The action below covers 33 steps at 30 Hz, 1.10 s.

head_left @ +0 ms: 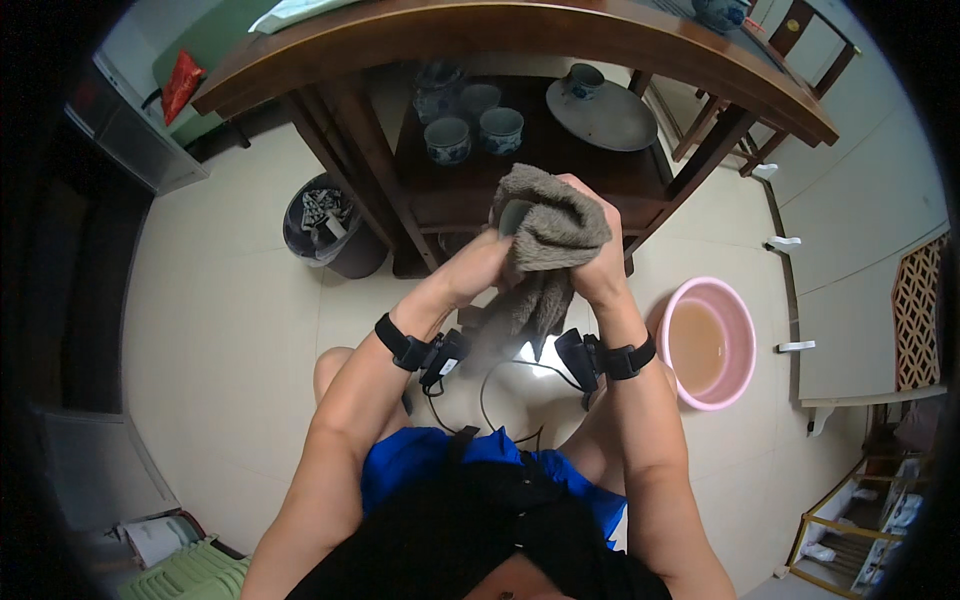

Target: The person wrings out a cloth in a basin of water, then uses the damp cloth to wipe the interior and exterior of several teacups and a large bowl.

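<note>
Both hands are raised in front of the low dark wooden shelf. A thick grey-brown towel [562,228] is bunched between them, its lower end hanging down. My right hand [600,262] is closed round the towel from the right. On the other side, my left hand [484,266] grips a pale grey-green cup [513,216], mostly covered by the towel, so only a bit of its side shows. Beyond the hands, blue-and-white cups [448,141] stand on the shelf [540,178], beside a grey oval tray [620,118] that carries one more small cup [584,80].
A pink basin [738,345] of cloudy brownish water stands on the floor beside my right forearm. Left of the table leg is a dark lined bin [355,250] with rubbish. The wooden tabletop edge [500,22] overhangs the shelf. White cabinets [850,240] line the right.
</note>
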### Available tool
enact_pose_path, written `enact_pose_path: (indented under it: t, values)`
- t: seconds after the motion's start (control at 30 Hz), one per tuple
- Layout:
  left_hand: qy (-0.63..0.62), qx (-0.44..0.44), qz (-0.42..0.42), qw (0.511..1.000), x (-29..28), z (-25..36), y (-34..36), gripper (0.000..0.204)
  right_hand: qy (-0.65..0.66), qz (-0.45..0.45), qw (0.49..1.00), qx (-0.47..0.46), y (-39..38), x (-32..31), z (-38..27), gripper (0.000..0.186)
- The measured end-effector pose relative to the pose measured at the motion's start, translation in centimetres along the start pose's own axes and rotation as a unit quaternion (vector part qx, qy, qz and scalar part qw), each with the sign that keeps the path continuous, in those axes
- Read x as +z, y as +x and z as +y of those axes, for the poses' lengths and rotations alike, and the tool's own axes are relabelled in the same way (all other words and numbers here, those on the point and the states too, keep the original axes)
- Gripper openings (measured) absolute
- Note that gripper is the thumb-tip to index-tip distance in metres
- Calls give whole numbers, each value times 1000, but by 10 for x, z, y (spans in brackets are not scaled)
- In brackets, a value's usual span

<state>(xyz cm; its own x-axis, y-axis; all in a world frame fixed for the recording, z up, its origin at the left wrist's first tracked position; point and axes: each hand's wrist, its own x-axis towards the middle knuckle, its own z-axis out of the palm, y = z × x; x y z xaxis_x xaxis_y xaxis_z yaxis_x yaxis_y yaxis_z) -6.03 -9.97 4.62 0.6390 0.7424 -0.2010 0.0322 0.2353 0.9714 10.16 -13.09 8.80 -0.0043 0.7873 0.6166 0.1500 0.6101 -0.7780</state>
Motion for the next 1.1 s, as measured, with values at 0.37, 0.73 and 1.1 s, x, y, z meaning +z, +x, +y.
enact_pose_path:
  t: [0.37, 0.73, 1.1]
  values:
    - [-130, 100, 50, 985, 17, -17, 7, 38, 449, 145, 867, 162, -29, 18, 39, 37]
    - [501, 289, 284, 765, 6, 16, 5, 29, 473, 141, 831, 258, -22, 27, 45, 38]
    - [520, 318, 210, 764, 3, 9, 10, 39, 163, 100, 932, 307, -29, 15, 31, 37]
